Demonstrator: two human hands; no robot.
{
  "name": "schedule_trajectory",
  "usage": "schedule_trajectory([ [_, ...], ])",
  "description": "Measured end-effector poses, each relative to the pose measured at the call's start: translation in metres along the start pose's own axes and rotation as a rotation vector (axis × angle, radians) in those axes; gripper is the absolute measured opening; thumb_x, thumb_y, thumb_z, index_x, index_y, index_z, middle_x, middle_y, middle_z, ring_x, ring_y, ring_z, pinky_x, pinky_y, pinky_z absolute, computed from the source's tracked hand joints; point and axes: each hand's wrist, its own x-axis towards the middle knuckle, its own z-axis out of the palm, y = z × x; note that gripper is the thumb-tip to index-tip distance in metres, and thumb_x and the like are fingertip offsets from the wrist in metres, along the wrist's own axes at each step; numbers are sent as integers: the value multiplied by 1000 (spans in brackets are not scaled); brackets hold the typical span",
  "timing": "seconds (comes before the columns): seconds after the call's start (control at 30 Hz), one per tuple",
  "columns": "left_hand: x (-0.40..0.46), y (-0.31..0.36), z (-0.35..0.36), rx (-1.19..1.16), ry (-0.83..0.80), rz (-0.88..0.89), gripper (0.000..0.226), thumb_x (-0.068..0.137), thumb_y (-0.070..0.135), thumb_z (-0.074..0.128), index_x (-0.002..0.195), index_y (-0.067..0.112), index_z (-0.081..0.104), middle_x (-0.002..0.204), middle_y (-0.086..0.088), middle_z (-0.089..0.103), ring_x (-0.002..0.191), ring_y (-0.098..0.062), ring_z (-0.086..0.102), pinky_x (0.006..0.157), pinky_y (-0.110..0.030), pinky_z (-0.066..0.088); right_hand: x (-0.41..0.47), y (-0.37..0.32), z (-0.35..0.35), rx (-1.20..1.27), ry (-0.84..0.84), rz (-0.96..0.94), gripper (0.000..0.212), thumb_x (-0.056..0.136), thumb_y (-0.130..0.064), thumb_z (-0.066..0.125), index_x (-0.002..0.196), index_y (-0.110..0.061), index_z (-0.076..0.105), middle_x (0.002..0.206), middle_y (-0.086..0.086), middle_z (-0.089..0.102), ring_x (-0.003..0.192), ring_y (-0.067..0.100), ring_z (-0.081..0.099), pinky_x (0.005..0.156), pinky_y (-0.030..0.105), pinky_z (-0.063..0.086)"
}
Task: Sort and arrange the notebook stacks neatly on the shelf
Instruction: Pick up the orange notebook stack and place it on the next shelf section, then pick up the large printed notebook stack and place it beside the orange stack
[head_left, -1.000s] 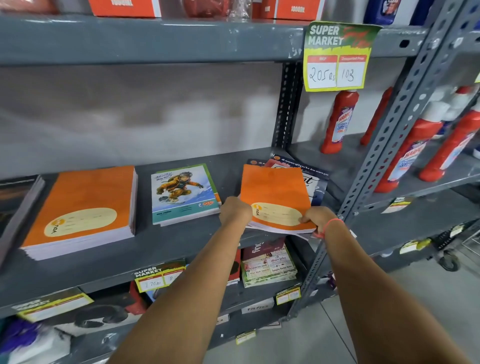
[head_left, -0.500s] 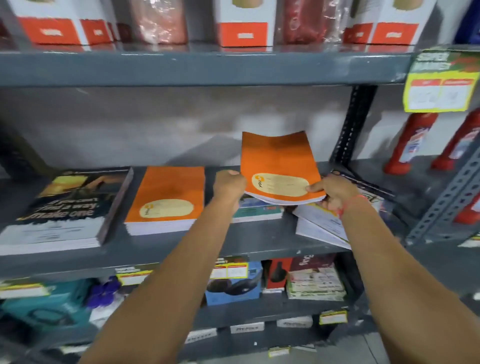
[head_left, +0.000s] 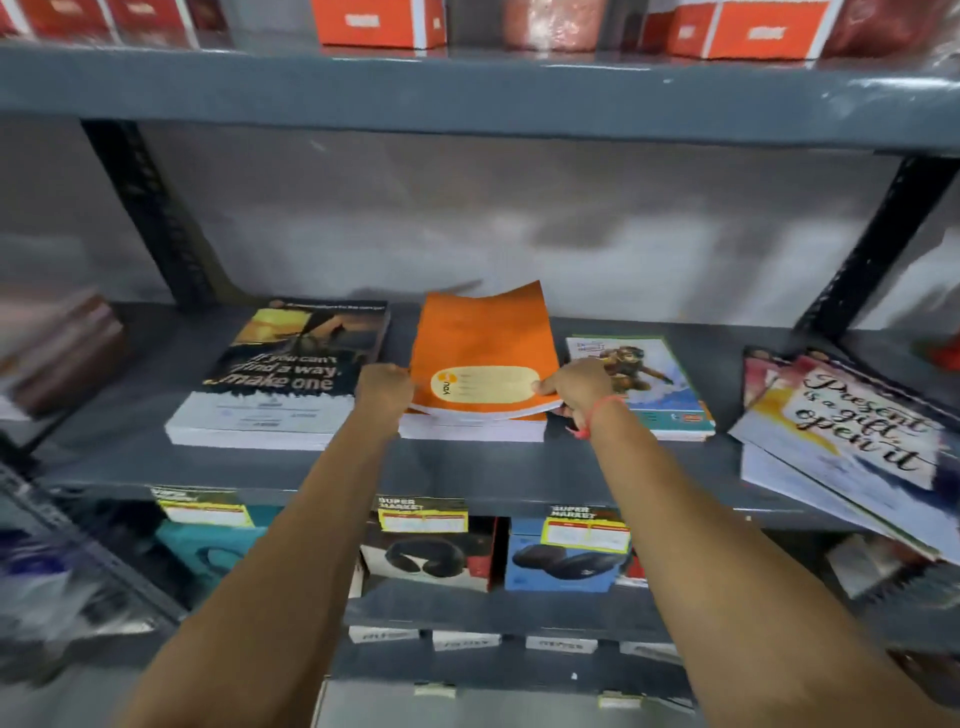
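Both hands hold a thin bundle of orange notebooks (head_left: 483, 353) by its near corners, my left hand (head_left: 384, 387) at the left corner and my right hand (head_left: 576, 387) at the right. The bundle lies just on top of the orange notebook stack (head_left: 470, 428) on the grey shelf (head_left: 467, 467), its far edge curled upward. A black "make one" notebook stack (head_left: 291, 374) lies to the left. A snowboarder-cover stack (head_left: 654, 389) lies to the right, partly hidden by my right hand.
A skewed "Present is a gift" notebook pile (head_left: 852, 447) overhangs the shelf's right front edge. Black uprights (head_left: 150, 218) stand at the back corners. Boxed headphones (head_left: 561, 556) and price tags (head_left: 421, 514) fill the shelf below; orange boxes (head_left: 379, 21) sit above.
My hands carried the orange bundle leftward from the right-hand pile, over the snowboarder stack, down onto the orange stack. The camera view swung left with them.
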Motion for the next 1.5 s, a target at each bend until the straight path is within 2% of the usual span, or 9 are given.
schedule_trajectory([
  [0.2, 11, -22, -5, 310, -5, 86, 38, 82, 3, 50, 47, 15, 42, 56, -2, 48, 67, -26, 48, 59, -29, 35, 2, 13, 22, -280, 66, -19, 27, 76, -11, 71, 62, -8, 48, 90, 16, 60, 76, 27, 56, 57, 27, 44],
  [0.33, 17, -31, -4, 429, -22, 144, 35, 80, 4, 50, 47, 13, 44, 52, -4, 45, 67, -27, 49, 55, -28, 33, 1, 12, 23, -430, 56, -4, 44, 75, -19, 73, 110, 0, 54, 117, 17, 60, 83, 26, 59, 49, 27, 41],
  [0.43, 15, -26, -4, 498, -15, 168, 21, 80, 7, 51, 61, 4, 56, 68, -14, 59, 79, -34, 58, 71, -35, 46, -1, 12, 20, -522, 97, -39, 61, 75, -21, 73, 125, -3, 44, 129, 17, 53, 113, 33, 55, 84, 37, 49],
  [0.63, 2, 6, 26, 650, 168, 387, 21, 82, 11, 48, 93, 1, 62, 107, -24, 62, 105, -40, 53, 90, -45, 44, -8, 11, -14, -530, 331, -247, 22, 85, -18, 51, 100, -3, 55, 108, 20, 64, 97, 34, 60, 66, 29, 35],
  [0.93, -92, 49, 199, 397, -422, 600, 23, 82, 2, 48, 92, -1, 68, 104, -24, 68, 95, -35, 62, 69, -33, 45, -19, 77, -172, -436, 697, -37, 29, 90, -14, 41, 112, -5, 57, 114, 22, 63, 104, 38, 59, 77, 37, 45],
  [1.03, -125, 52, 266, 500, -567, 603, 20, 83, 1, 45, 80, -4, 64, 100, -30, 65, 87, -35, 60, 66, -35, 41, -23, 114, -233, -413, 670, 116, 32, 88, -8, 41, 116, -3, 57, 120, 22, 60, 110, 38, 56, 87, 39, 47],
  [1.2, -136, 52, 334, 717, -609, 612, 26, 89, 4, 38, 104, -9, 55, 116, -30, 58, 106, -40, 56, 79, -40, 45, -29, 160, -295, -403, 648, 284, 37, 90, -12, 44, 122, 5, 52, 127, 28, 54, 117, 39, 52, 93, 41, 44],
  [1.3, -138, 52, 357, 862, -598, 609, 39, 92, 8, 34, 129, -3, 40, 138, -28, 42, 122, -40, 45, 96, -41, 41, -22, 169, -314, -338, 599, 282, 45, 87, -26, 54, 119, 6, 54, 124, 29, 56, 112, 42, 55, 88, 43, 46],
  [1.5, -135, 55, 374, 865, -401, 483, 28, 90, 9, 44, 115, -1, 53, 125, -23, 58, 115, -39, 52, 91, -42, 46, -5, 169, -332, -299, 593, 299, 34, 85, -12, 55, 111, 9, 59, 120, 26, 61, 110, 38, 57, 79, 34, 44],
])
